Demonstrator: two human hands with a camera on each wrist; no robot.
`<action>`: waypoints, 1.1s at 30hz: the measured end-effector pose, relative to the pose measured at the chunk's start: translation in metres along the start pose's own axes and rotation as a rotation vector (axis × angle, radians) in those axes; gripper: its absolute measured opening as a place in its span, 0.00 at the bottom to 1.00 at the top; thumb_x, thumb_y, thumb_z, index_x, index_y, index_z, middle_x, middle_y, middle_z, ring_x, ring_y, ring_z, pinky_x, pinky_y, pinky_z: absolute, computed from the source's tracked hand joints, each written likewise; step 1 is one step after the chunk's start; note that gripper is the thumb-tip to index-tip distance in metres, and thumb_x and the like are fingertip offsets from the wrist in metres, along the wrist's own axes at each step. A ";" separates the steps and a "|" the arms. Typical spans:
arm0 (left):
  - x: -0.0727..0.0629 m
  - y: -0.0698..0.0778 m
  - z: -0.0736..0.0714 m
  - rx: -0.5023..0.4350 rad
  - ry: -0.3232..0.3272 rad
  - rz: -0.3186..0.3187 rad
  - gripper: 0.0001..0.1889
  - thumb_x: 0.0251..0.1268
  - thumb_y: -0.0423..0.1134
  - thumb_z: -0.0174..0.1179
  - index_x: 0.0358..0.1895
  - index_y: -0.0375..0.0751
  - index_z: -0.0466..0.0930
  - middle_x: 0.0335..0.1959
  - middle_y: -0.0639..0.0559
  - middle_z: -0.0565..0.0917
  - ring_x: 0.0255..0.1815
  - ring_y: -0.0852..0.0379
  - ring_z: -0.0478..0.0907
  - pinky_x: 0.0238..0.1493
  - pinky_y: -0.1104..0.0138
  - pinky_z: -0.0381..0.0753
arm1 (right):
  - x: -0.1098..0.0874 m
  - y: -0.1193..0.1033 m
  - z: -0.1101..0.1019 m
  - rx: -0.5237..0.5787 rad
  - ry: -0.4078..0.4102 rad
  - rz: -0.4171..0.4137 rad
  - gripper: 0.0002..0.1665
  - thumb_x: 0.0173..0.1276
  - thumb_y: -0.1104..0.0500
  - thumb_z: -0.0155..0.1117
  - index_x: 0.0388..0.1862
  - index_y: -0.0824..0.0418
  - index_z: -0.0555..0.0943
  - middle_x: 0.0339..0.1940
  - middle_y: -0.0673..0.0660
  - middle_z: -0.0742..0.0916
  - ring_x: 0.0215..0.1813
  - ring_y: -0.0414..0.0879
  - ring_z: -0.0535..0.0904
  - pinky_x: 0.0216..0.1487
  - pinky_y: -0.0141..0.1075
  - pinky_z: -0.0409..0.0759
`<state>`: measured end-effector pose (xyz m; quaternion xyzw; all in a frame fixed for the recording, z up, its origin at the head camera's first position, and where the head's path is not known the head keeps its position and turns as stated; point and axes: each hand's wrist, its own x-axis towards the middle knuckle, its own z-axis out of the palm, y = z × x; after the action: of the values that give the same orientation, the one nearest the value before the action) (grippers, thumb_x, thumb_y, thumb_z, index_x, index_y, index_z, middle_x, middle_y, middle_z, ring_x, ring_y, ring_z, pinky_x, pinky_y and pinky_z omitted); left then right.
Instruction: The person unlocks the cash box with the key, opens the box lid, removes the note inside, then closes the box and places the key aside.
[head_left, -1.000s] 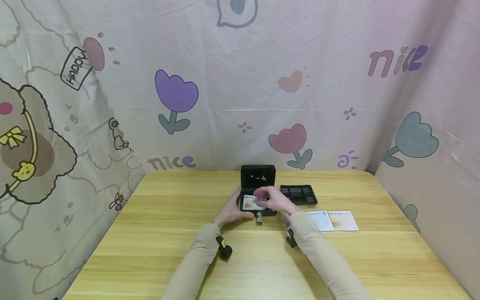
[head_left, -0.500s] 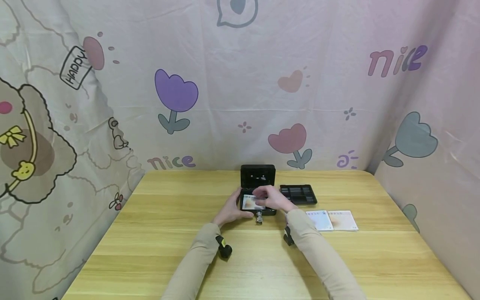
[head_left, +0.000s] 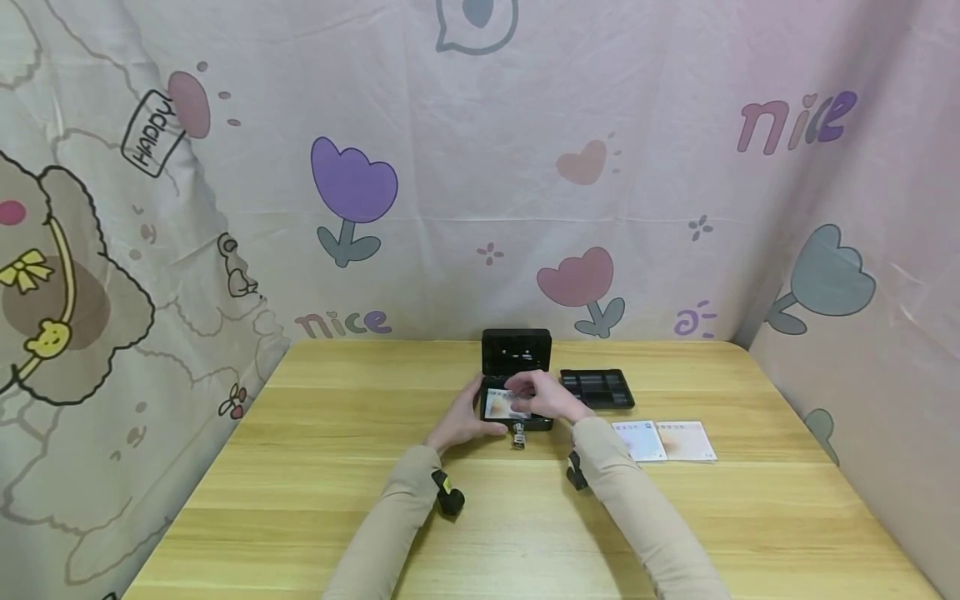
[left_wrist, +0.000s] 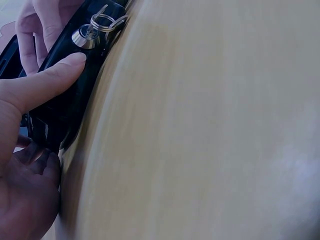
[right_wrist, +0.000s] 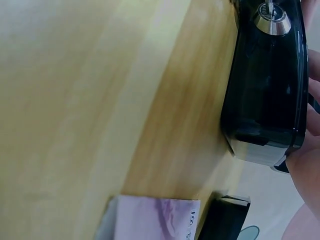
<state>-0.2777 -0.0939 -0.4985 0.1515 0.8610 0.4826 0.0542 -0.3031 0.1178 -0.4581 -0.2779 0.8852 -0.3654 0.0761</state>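
A small black cash box (head_left: 516, 423) stands with its lid (head_left: 516, 352) raised near the back of the table. My left hand (head_left: 461, 421) grips its left front corner, the thumb along the front wall and the fingers round the side. A ring of keys (left_wrist: 102, 22) hangs from the lock (left_wrist: 85, 39) on that front wall. Inside the box lies a pale printed paper sheet (head_left: 498, 406) with a brownish picture. My right hand (head_left: 546, 396) reaches over the box's right side, its fingers loosely bent over the sheet and partly covering it; thumb and index finger look apart.
A black compartment tray (head_left: 600, 389) lies right of the box. In front of it, a bluish sheet (head_left: 640, 440) and a beige sheet (head_left: 686, 442) lie side by side. The right wrist view shows a purple sheet (right_wrist: 150, 217). A patterned cloth (head_left: 450, 275) hangs behind the table.
My right wrist and sleeve have shifted slightly left, and the purple sheet's visible edge is now behind the sleeve. The left hand, box and other sheets have stayed put.
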 end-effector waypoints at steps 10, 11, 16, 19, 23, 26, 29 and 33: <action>-0.001 0.001 0.000 0.002 -0.003 -0.004 0.61 0.47 0.43 0.80 0.81 0.33 0.46 0.82 0.34 0.52 0.82 0.35 0.50 0.82 0.42 0.54 | 0.004 0.001 0.002 -0.047 -0.012 0.018 0.23 0.64 0.64 0.71 0.58 0.67 0.82 0.56 0.62 0.87 0.57 0.55 0.83 0.63 0.51 0.82; -0.001 0.001 0.000 -0.001 -0.001 -0.002 0.61 0.47 0.43 0.80 0.80 0.32 0.46 0.82 0.33 0.52 0.82 0.35 0.50 0.81 0.42 0.54 | 0.005 0.001 0.002 -0.049 -0.015 0.022 0.23 0.64 0.64 0.71 0.58 0.66 0.82 0.56 0.62 0.87 0.58 0.55 0.83 0.64 0.51 0.82; 0.000 0.001 0.001 -0.006 0.004 -0.003 0.61 0.47 0.43 0.80 0.81 0.33 0.46 0.82 0.34 0.52 0.82 0.35 0.50 0.82 0.42 0.54 | 0.005 -0.001 0.000 -0.059 -0.028 0.035 0.22 0.64 0.65 0.71 0.57 0.66 0.82 0.55 0.62 0.87 0.55 0.53 0.83 0.62 0.51 0.82; 0.000 -0.001 0.001 -0.005 0.001 -0.005 0.61 0.47 0.43 0.80 0.81 0.33 0.46 0.82 0.34 0.52 0.82 0.35 0.50 0.82 0.42 0.53 | 0.005 -0.004 -0.001 -0.057 -0.031 0.060 0.22 0.63 0.65 0.71 0.56 0.66 0.83 0.52 0.62 0.88 0.53 0.52 0.83 0.60 0.50 0.83; 0.001 -0.001 0.001 -0.013 -0.003 -0.009 0.61 0.47 0.43 0.80 0.81 0.34 0.46 0.82 0.34 0.51 0.83 0.35 0.49 0.82 0.43 0.53 | 0.006 -0.004 -0.001 -0.052 -0.034 0.076 0.21 0.63 0.65 0.71 0.56 0.65 0.83 0.51 0.60 0.88 0.52 0.50 0.83 0.59 0.48 0.84; 0.000 0.000 0.000 -0.020 -0.005 -0.006 0.62 0.47 0.43 0.80 0.81 0.34 0.46 0.82 0.34 0.51 0.83 0.35 0.49 0.82 0.43 0.53 | 0.006 -0.004 0.000 -0.050 -0.036 0.076 0.21 0.64 0.65 0.71 0.56 0.65 0.83 0.51 0.60 0.88 0.51 0.50 0.83 0.59 0.49 0.84; 0.000 -0.001 0.000 -0.015 -0.003 0.008 0.61 0.48 0.43 0.80 0.81 0.32 0.46 0.82 0.33 0.51 0.82 0.34 0.49 0.82 0.42 0.53 | 0.006 -0.004 0.000 -0.053 -0.036 0.071 0.21 0.64 0.65 0.71 0.56 0.66 0.83 0.51 0.61 0.88 0.51 0.51 0.83 0.59 0.49 0.83; 0.000 -0.001 0.001 0.010 0.004 0.033 0.61 0.48 0.46 0.79 0.80 0.30 0.46 0.81 0.30 0.51 0.81 0.31 0.50 0.80 0.40 0.55 | 0.006 -0.004 -0.001 -0.058 -0.039 0.072 0.21 0.64 0.65 0.71 0.56 0.67 0.83 0.51 0.62 0.88 0.52 0.51 0.83 0.60 0.50 0.83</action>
<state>-0.2773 -0.0936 -0.5000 0.1647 0.8608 0.4796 0.0439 -0.3065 0.1122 -0.4543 -0.2548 0.9033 -0.3310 0.0982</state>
